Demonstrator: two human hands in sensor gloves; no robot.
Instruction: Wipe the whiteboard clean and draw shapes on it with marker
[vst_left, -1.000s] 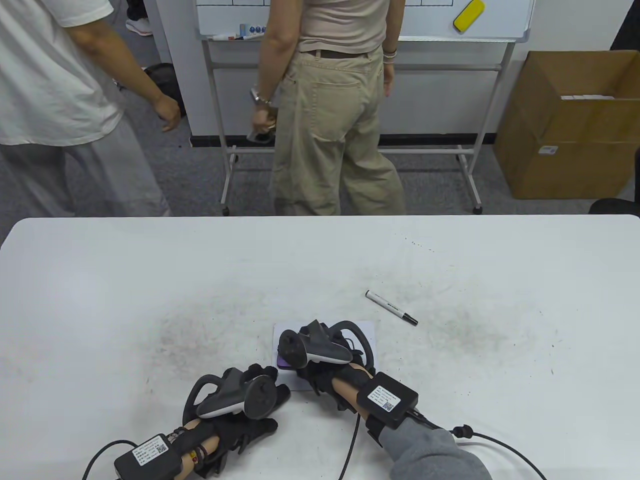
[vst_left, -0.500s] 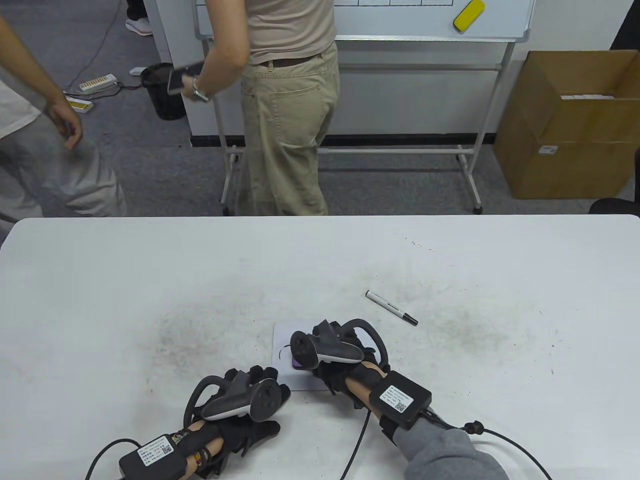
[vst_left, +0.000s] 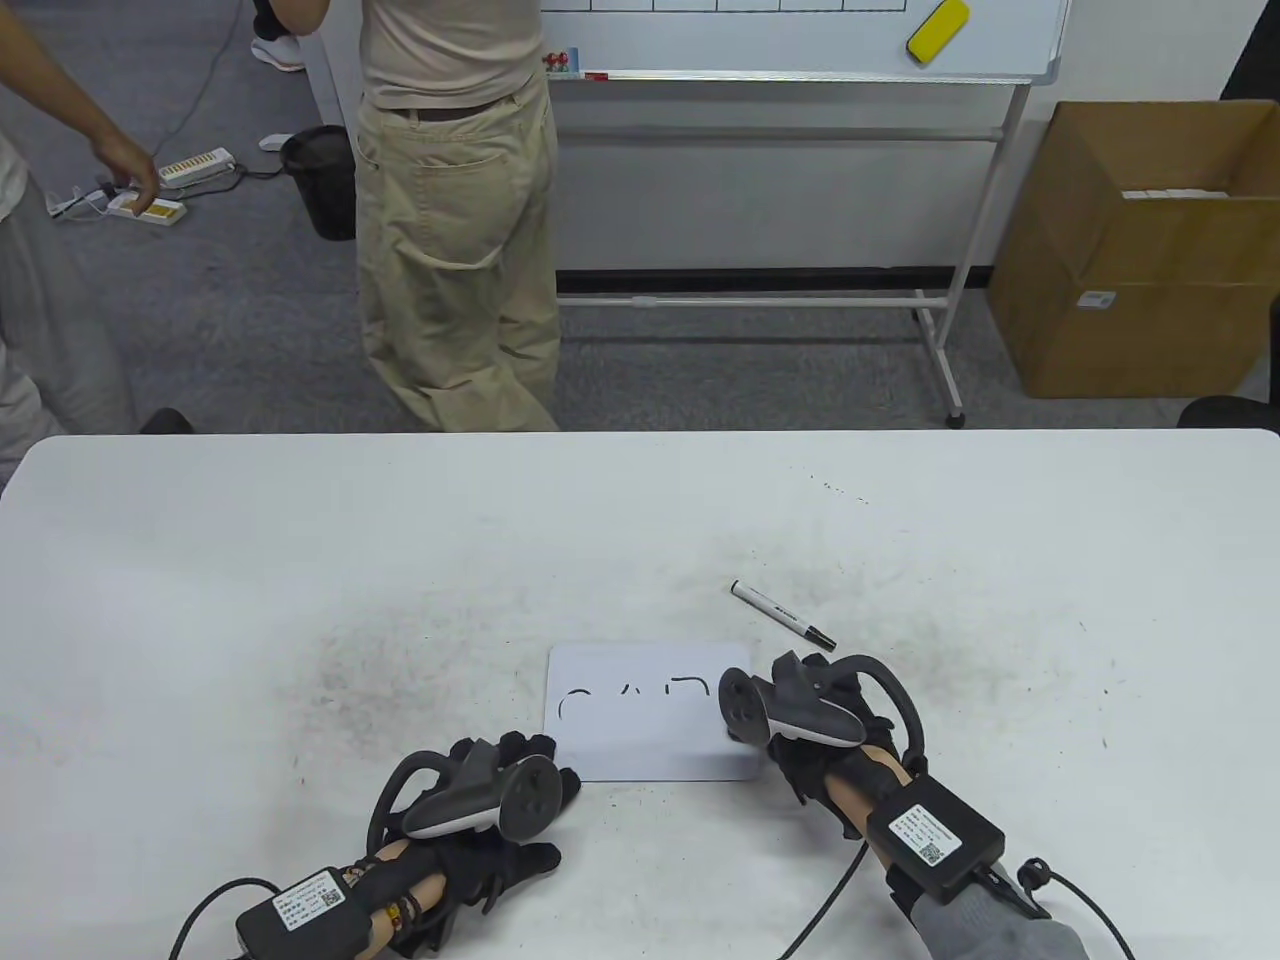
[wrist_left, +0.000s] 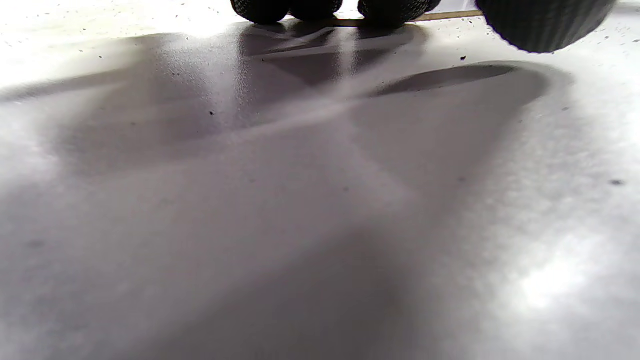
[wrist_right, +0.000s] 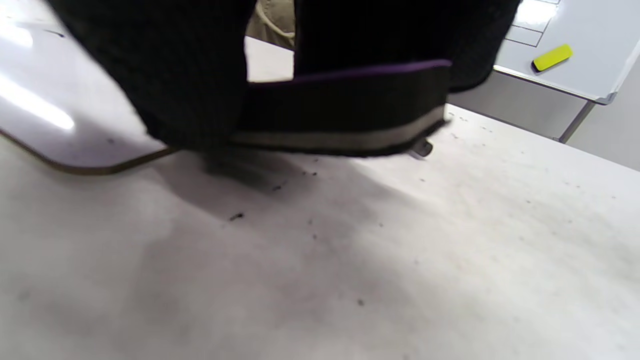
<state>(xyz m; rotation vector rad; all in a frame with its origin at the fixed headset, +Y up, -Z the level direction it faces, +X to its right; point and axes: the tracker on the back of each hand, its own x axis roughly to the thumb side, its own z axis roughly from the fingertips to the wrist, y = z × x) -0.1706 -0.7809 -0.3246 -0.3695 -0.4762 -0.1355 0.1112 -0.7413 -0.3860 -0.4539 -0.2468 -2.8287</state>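
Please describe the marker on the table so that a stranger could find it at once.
On the white table, look just beyond the far right corner of the small whiteboard. The marker lies there alone, slanted, untouched: a thin white pen with black cap.

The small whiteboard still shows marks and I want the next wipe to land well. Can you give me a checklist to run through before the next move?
1. Eraser held in the right hand: ok, fingers wrap it in the right wrist view.
2. Small whiteboard wiped clean: not ok, three drawn marks remain.
3. Eraser on the board: not ok, it sits off the right edge over the table.
4. Left hand steadying the board: cannot tell; its fingertips are at the lower left corner, but contact is not visible.
5. Marker out of the wiping path: ok, it lies beyond the board's upper right corner.
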